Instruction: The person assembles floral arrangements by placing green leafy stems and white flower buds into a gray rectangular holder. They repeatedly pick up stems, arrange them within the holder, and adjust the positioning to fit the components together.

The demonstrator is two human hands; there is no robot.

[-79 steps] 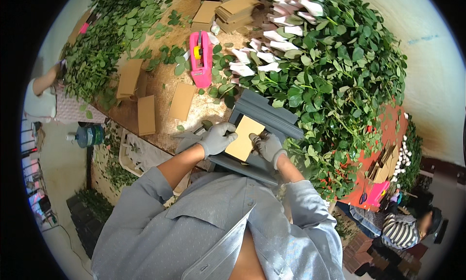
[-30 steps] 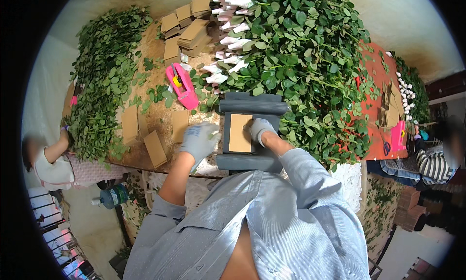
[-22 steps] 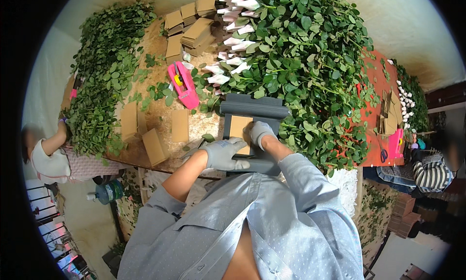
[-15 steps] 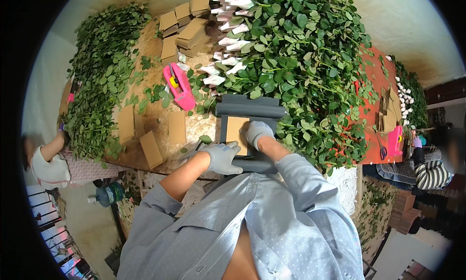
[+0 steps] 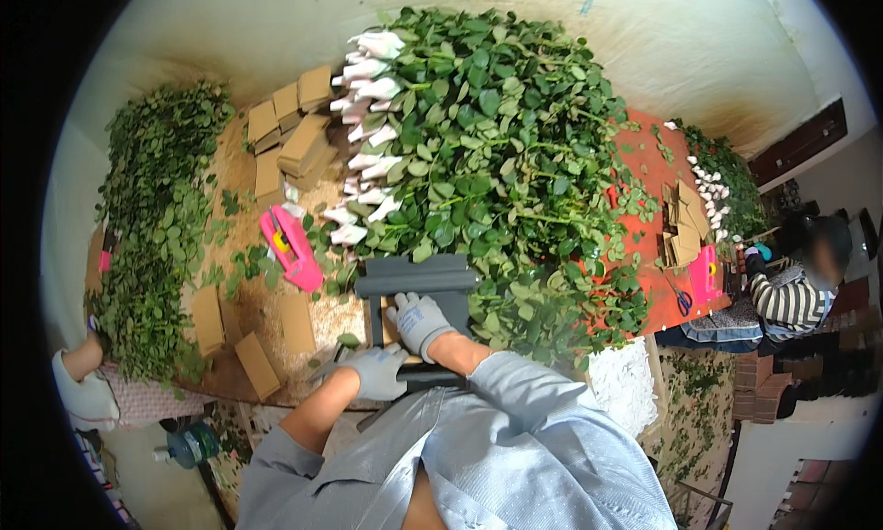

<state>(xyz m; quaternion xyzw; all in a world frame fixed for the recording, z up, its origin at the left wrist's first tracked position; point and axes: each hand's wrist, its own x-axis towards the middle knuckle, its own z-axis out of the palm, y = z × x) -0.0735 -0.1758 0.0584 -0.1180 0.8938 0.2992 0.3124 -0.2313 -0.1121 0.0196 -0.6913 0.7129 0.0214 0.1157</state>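
Observation:
A tan cardboard piece (image 5: 390,333) lies in a dark grey tray-like holder (image 5: 418,274) at the table's near edge. My right hand (image 5: 421,322), in a grey work glove, rests over the cardboard with its fingers stretched out and covers much of it. Alongside the tray's near left corner, my left hand (image 5: 377,372), gloved the same way, has its fingers extended toward the cardboard's lower edge. Whether its fingertips press on the card is hard to see. Behind the holder lies a big heap of leafy stems (image 5: 497,144), their heads in white sleeves (image 5: 368,89).
A pink tape dispenser (image 5: 292,250) stands left of the holder. Loose cardboard pieces (image 5: 258,364) lie nearby, with stacks (image 5: 303,148) farther back. More stems (image 5: 156,245) are piled at far left. Scissors (image 5: 682,302) lie on the red right-hand surface; people are at both sides.
The view has swung, so the table sits lower and farther left in it. My right hand has moved from the cardboard's right edge onto its face; my left stays by the near left corner.

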